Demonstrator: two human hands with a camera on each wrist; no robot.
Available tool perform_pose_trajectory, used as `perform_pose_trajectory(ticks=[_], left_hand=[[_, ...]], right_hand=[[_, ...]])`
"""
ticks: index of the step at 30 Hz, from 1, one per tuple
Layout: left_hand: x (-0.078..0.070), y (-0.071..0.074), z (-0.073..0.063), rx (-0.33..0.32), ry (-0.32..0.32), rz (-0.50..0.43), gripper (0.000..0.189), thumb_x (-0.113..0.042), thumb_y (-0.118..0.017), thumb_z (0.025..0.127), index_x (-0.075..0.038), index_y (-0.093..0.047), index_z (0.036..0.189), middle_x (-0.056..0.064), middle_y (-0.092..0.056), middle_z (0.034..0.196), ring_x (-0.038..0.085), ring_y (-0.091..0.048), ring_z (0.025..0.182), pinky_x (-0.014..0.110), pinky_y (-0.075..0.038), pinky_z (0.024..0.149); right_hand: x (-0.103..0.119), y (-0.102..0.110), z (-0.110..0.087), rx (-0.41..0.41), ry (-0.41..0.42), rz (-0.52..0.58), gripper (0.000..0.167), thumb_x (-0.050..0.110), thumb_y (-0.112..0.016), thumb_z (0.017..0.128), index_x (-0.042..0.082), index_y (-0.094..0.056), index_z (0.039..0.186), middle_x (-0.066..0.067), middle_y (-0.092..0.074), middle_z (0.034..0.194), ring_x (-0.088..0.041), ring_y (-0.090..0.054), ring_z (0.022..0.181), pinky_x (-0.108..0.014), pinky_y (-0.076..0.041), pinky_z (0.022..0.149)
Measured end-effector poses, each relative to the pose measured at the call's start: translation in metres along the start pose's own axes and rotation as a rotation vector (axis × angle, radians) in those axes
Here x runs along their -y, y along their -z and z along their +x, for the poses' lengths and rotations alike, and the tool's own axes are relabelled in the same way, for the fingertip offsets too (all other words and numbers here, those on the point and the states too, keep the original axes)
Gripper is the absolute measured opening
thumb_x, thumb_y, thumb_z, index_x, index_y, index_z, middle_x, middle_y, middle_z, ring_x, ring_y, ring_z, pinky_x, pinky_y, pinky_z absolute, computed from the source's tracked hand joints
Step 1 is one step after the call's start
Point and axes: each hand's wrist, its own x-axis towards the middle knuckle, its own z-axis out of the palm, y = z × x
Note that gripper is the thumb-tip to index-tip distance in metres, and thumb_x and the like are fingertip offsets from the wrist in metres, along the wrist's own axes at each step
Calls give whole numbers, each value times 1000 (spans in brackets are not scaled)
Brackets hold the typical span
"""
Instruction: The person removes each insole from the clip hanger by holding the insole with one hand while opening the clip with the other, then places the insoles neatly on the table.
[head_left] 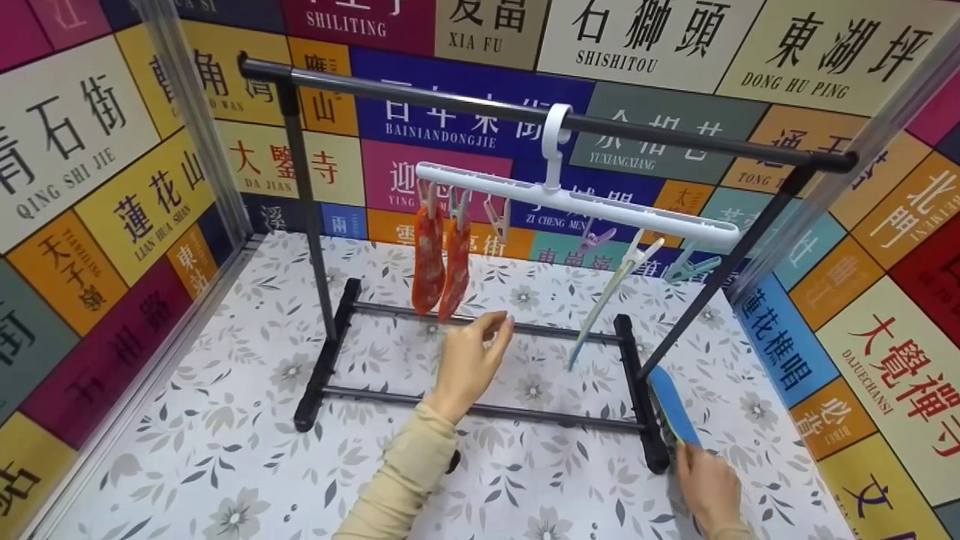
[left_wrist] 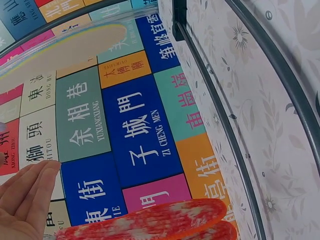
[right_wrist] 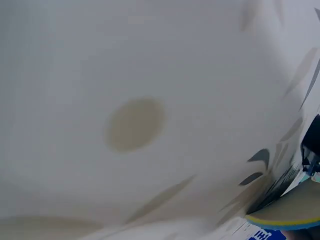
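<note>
Two red mottled insoles [head_left: 429,262] with orange edges hang from clothespins at the left of a white clip hanger [head_left: 622,212]. A thin insole [head_left: 598,319], seen edge-on, hangs from a white clothespin right of the middle; the left wrist view shows its pale face [left_wrist: 90,50]. My left hand [head_left: 471,360] is just below and right of the red insoles, its thumb and forefinger curved towards each other with nothing between them. At the lower right my right hand [head_left: 709,480] pinches the near end of a blue insole [head_left: 675,409], whose pale side [right_wrist: 292,205] appears in the right wrist view.
The hanger hooks over the top bar [head_left: 420,101] of a black rack, whose right foot [head_left: 645,420] is beside the blue insole. Other clothespins [head_left: 598,238] dangle from the hanger. A floral surface [head_left: 225,435] lies below; walls with colourful signs [head_left: 645,45] stand around.
</note>
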Motion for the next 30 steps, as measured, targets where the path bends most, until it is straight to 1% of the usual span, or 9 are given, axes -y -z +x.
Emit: perform_pose_trajectory(ticks=[2, 4, 6, 8, 12, 16, 20, 24, 30], left_hand=[[0, 0, 0, 8, 3, -10, 27, -26, -61, 98, -3, -74, 108, 9, -77, 99, 20, -75, 85, 29, -59, 79], [0, 1, 0, 9, 6, -13, 27, -24, -61, 98, -3, -74, 108, 9, -77, 100, 21, -75, 86, 29, -59, 80], [1, 1, 0, 5, 5, -9, 27, -24, -61, 98, -2, -73, 109, 10, -76, 100, 21, -75, 86, 29, -59, 80], [1, 2, 0, -1, -3, -6, 26, -22, -62, 98, -2, -73, 108, 10, -76, 99, 21, -75, 86, 29, -59, 80], [2, 2, 0, -9, -16, 1, 25, -22, -62, 98, -2, -74, 108, 10, -77, 99, 22, -75, 86, 29, -59, 80], [3, 2, -1, -12, -18, 12, 28, -23, -60, 99, -1, -73, 108, 11, -77, 99, 22, -75, 86, 29, -59, 79], [3, 1, -2, -14, -23, 7, 29, -24, -60, 99, 0, -73, 108, 12, -77, 98, 22, -76, 85, 29, -59, 78], [3, 0, -3, -11, -18, 3, 29, -23, -60, 99, 1, -73, 109, 11, -77, 97, 22, -76, 85, 29, -59, 78], [4, 0, -5, -6, -10, 23, 30, -24, -61, 99, 1, -73, 109, 11, -77, 99, 21, -75, 86, 27, -59, 79]], right_hand=[[1, -2, 6, 61, -7, 15, 25, 17, -55, 98, 1, -68, 84, -25, -67, 72, -47, -63, 63, -57, -46, 54], [2, -3, 12, 108, -20, 31, 26, 18, -55, 99, -1, -71, 92, -30, -69, 82, -51, -65, 71, -60, -47, 59], [2, -5, 18, 129, -28, 46, 26, 19, -55, 99, -1, -72, 99, -32, -69, 89, -53, -65, 78, -62, -48, 64], [0, -7, 22, 130, -39, 57, 26, 20, -56, 100, 0, -72, 95, -32, -69, 89, -52, -65, 78, -62, -48, 65], [-1, -11, 31, 132, -48, 74, 27, 20, -56, 100, 6, -62, 78, -25, -67, 79, -39, -63, 66, -56, -45, 60], [0, -15, 39, 129, -22, 98, 28, 19, -57, 100, 10, -57, 74, -20, -65, 75, -34, -59, 64, -55, -45, 62], [0, -18, 45, 134, -1, 121, 25, 17, -56, 100, 7, -63, 78, -19, -67, 75, -36, -63, 68, -56, -46, 66], [-3, -20, 46, 150, 12, 130, 23, 14, -55, 100, -1, -71, 93, -25, -71, 85, -45, -68, 81, -59, -49, 72], [-6, -23, 45, 173, 15, 125, 26, 12, -52, 100, -6, -69, 105, -32, -69, 96, -53, -65, 90, -62, -50, 76]])
